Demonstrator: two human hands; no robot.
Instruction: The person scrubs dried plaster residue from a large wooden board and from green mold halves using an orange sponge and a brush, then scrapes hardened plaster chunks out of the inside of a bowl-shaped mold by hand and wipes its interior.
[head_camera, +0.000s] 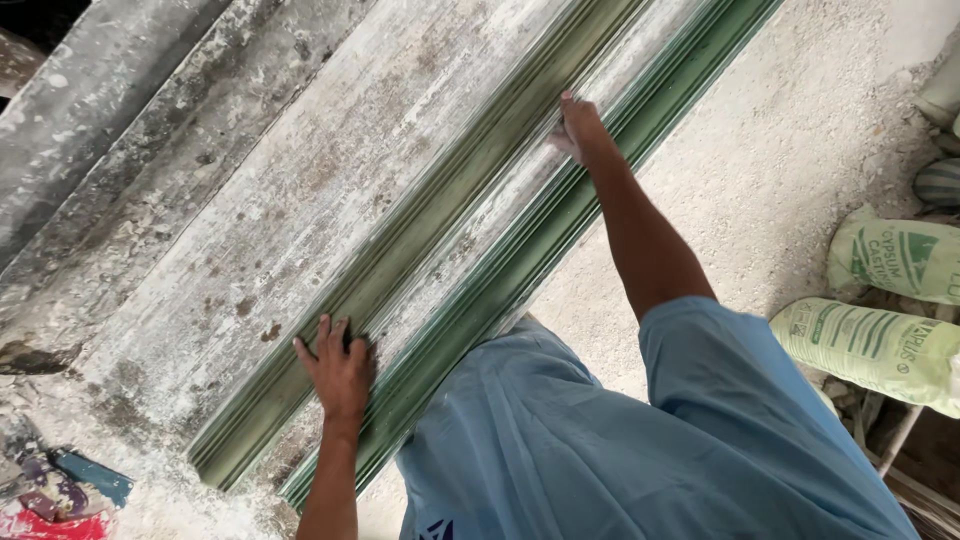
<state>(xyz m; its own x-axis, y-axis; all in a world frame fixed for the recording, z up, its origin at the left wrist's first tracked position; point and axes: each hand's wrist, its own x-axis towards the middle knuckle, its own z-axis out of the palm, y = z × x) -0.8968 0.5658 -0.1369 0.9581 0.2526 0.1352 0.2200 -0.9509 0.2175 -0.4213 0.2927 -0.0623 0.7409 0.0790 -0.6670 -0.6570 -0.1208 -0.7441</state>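
A long green ribbed mould (470, 215) lies diagonally on a plaster-stained work table (250, 220), its channel streaked with white plaster. My left hand (338, 370) rests flat with fingers spread on the mould's near end. My right hand (578, 128) is stretched out farther up, fingers curled against the mould's middle ridge and dusted white. Neither hand holds a loose object.
Pale green sacks (880, 345) lie on the dusty floor (790, 170) at the right. Colourful scraps and a blue piece (60, 490) sit at the lower left by the table's end. My blue shirt (620, 450) fills the bottom middle.
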